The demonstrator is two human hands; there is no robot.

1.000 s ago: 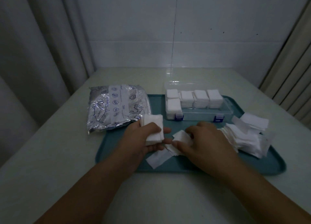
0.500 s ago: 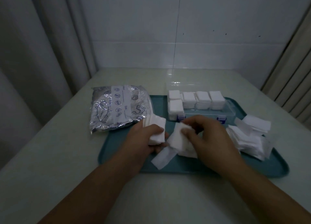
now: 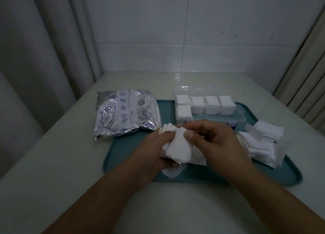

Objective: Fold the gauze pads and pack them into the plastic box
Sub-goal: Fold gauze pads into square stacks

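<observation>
Pale tabletop [image 3: 52, 163] nearest. Above the teal tray [image 3: 123, 156], the left hand [image 3: 154, 151] grips a gauze stack [image 3: 177, 149]; the right hand [image 3: 216, 142] pinches its top sheet, seemingly. Loose gauze [image 3: 263, 144] lies right; the plastic box [image 3: 241, 117] and foil bag [image 3: 126, 116] beyond, near tiled wall [image 3: 175, 40].

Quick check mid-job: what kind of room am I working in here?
Probably a clinic or hospital prep room, though that is a guess. A teal tray holds loose gauze pads and a plastic box of folded ones, against a white tiled wall with pale curtains.
</observation>
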